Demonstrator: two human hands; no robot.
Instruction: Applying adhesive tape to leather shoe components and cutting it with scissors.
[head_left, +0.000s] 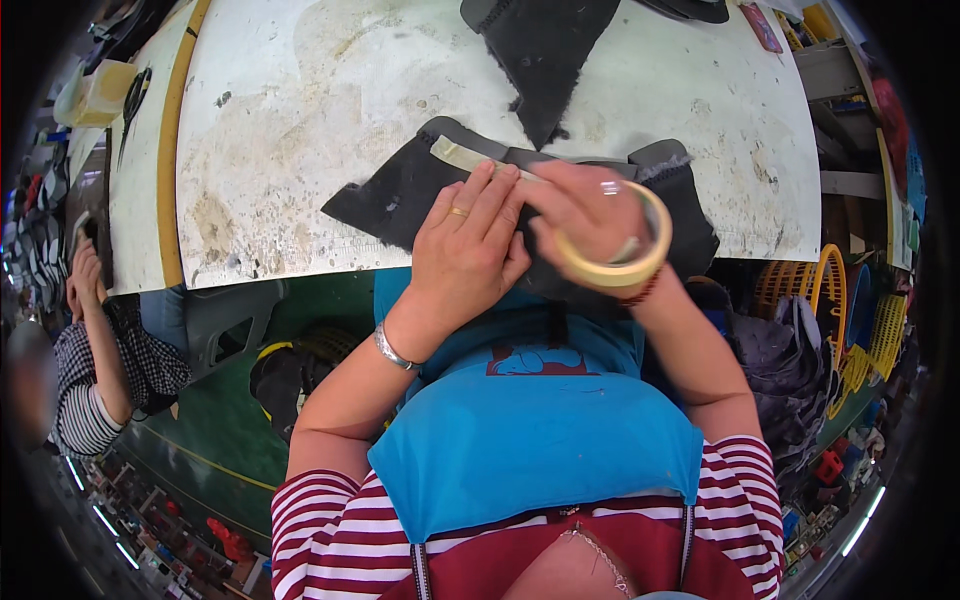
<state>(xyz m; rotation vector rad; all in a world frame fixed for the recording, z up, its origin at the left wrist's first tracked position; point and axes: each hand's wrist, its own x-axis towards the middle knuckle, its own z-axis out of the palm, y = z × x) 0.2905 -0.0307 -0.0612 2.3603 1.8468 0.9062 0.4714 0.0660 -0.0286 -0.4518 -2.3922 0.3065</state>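
Observation:
A dark grey fabric piece [385, 190] with fuzzy cut edges lies at the table's near edge. A pale strip of tape [458, 153] runs along its upper part. My left hand [472, 235] lies over the piece, fingers stretched out and together, fingertips pressing on the strip. Beside it my right hand [590, 215], slightly blurred, has closed fingers at the strip's right end. A cream roll of masking tape [657, 230] is held with this hand and appears to encircle part of it. The exact finger grip is hidden.
Another dark piece [545, 60] lies farther back on the stained white table [290, 120]. Scissors [133, 100] lie beyond a yellow edge strip [172, 150] at left. A co-worker [95, 360] sits there. Dark material [775, 350] and yellow baskets [830, 285] stand at right.

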